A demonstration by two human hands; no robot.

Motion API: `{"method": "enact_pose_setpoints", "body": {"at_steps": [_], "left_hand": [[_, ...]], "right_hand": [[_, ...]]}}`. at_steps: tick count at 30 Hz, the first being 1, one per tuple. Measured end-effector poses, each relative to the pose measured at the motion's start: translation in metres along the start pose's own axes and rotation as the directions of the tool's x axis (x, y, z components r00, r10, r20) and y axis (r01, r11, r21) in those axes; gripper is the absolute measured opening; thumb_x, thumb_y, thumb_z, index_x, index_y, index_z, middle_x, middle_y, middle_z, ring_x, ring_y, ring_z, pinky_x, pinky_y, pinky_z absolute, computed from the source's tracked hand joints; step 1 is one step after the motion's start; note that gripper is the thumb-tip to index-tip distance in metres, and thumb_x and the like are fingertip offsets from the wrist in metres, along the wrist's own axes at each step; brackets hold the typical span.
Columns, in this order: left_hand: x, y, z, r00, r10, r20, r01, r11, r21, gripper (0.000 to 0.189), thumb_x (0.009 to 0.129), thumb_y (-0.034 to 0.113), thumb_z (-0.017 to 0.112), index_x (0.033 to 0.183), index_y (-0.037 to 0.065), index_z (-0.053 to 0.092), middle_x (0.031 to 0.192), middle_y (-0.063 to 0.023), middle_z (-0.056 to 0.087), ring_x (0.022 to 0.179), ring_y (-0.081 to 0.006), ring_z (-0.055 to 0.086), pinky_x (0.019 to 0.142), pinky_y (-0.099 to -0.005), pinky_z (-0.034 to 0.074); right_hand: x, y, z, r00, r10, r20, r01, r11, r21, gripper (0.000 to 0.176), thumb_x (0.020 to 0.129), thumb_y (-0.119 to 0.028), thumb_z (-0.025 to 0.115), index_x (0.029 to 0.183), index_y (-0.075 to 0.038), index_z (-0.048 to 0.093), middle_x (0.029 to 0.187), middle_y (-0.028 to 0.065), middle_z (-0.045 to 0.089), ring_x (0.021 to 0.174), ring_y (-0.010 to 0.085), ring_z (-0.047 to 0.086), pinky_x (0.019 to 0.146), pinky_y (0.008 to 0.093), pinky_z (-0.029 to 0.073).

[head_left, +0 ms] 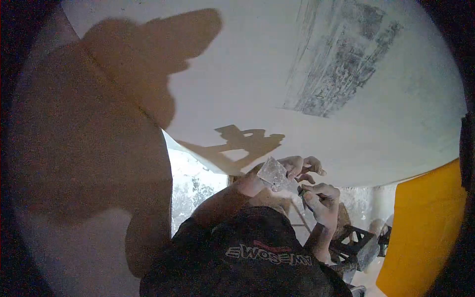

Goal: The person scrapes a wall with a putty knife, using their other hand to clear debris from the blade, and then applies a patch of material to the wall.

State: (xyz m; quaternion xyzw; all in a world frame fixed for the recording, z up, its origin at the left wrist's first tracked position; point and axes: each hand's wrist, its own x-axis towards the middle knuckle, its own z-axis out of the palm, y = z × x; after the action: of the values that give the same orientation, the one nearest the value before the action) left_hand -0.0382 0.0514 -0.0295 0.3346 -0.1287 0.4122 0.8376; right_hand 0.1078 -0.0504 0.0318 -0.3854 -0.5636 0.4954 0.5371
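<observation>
A putty knife (272, 172) with a square blade coated in pale plaster points up and to the left in front of me. Its dark handle end lies between the curled fingers and thumb of my right hand (322, 200). My left hand (301, 167) is just behind and beside the blade, its fingers apart and loosely bent. Whether a left finger touches the blade is hard to tell. Both hands look dusty with white powder.
A pale plastered surface (237, 94) spreads ahead, with a grey rough patch (341, 64) at upper right. Shadows of my head and hands fall on it. A yellow panel (420, 232) stands at right, near black plastic frames (352, 240). A bright opening (190, 178) shows at left.
</observation>
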Motion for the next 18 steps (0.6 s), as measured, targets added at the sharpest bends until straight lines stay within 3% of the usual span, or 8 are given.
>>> {"method": "enact_pose_setpoints", "body": {"at_steps": [6,10,12,14,15,16,17,18], "left_hand": [[0.012,-0.002,-0.008,0.999,-0.026,-0.022,0.026,1.0,0.009,0.03,0.082,0.031,0.06,0.092,0.003,0.056,0.119,-0.0186,0.042,0.112,-0.0243,0.044,0.081,-0.036,0.045],[0.003,0.004,-0.004,0.999,-0.044,-0.027,0.044,0.999,0.016,0.03,0.082,0.031,0.06,0.093,0.003,0.056,0.118,-0.019,0.043,0.112,-0.0242,0.045,0.08,-0.0355,0.045],[-0.014,-0.004,-0.012,0.969,-0.029,-0.246,0.013,0.998,-0.067,0.029,0.082,0.025,0.06,0.097,0.001,0.056,0.109,-0.0174,0.051,0.103,-0.0219,0.051,0.072,-0.0309,0.048],[-0.04,-0.028,-0.057,0.807,-0.252,-0.534,-0.394,0.444,-0.805,0.037,0.082,0.037,0.061,0.106,0.01,0.055,0.134,-0.0186,0.038,0.123,-0.0299,0.039,0.094,-0.044,0.038],[-0.033,-0.02,-0.042,0.811,-0.256,-0.526,-0.385,0.444,-0.809,0.037,0.082,0.037,0.061,0.106,0.01,0.055,0.134,-0.0186,0.038,0.123,-0.0299,0.039,0.094,-0.044,0.038],[-0.023,-0.002,-0.011,0.796,-0.078,-0.6,-0.247,0.864,-0.44,0.031,0.084,0.03,0.059,0.105,0.007,0.055,0.12,-0.0138,0.045,0.113,-0.0241,0.043,0.089,-0.0391,0.039],[-0.013,0.015,0.02,0.816,0.116,-0.566,-0.075,0.993,0.095,0.026,0.086,0.023,0.057,0.104,0.005,0.056,0.106,-0.009,0.052,0.102,-0.0183,0.048,0.084,-0.0342,0.041],[-0.01,0.023,0.034,0.864,0.261,-0.431,0.069,0.786,0.614,0.02,0.087,0.015,0.055,0.103,0.002,0.056,0.092,-0.0042,0.059,0.092,-0.0125,0.053,0.079,-0.0293,0.042]], "right_hand": [[-0.002,-0.003,0.0,0.992,0.119,0.027,-0.116,0.988,-0.099,0.017,0.08,-0.011,0.068,0.085,0.004,0.063,0.067,0.01,0.061,0.051,0.0112,0.052,0.044,0.0234,0.04],[-0.006,-0.002,0.006,0.988,0.026,-0.151,-0.011,0.995,0.101,0.018,0.081,-0.015,0.066,0.082,0.003,0.062,0.062,0.0075,0.058,0.048,0.009,0.048,0.042,0.0232,0.038],[-0.004,-0.005,0.006,0.975,0.004,-0.221,0.036,0.984,0.177,0.018,0.083,-0.015,0.064,0.082,0.003,0.061,0.06,0.0068,0.056,0.046,0.0083,0.046,0.041,0.0228,0.037],[-0.003,-0.008,-0.002,0.953,-0.051,-0.299,0.062,0.998,0.028,0.018,0.087,-0.015,0.059,0.087,0.002,0.06,0.06,0.0057,0.056,0.043,0.0064,0.042,0.04,0.0211,0.033],[-0.003,-0.009,-0.004,0.951,-0.058,-0.305,0.069,0.997,0.023,0.018,0.087,-0.015,0.059,0.087,0.002,0.06,0.06,0.0057,0.056,0.043,0.0064,0.042,0.04,0.0211,0.033],[-0.002,-0.008,-0.001,0.936,-0.067,-0.345,0.068,0.998,-0.01,0.017,0.088,-0.014,0.058,0.09,0.003,0.06,0.061,0.006,0.057,0.043,0.0057,0.041,0.04,0.0202,0.032],[-0.001,-0.007,0.001,0.92,-0.077,-0.385,0.066,0.997,-0.042,0.017,0.089,-0.014,0.057,0.093,0.003,0.06,0.062,0.0064,0.057,0.043,0.0049,0.041,0.04,0.0192,0.032],[-0.001,-0.006,0.005,0.918,-0.083,-0.387,0.071,0.996,-0.047,0.017,0.089,-0.014,0.057,0.093,0.003,0.06,0.062,0.0064,0.057,0.043,0.0049,0.041,0.04,0.0192,0.032]]}}
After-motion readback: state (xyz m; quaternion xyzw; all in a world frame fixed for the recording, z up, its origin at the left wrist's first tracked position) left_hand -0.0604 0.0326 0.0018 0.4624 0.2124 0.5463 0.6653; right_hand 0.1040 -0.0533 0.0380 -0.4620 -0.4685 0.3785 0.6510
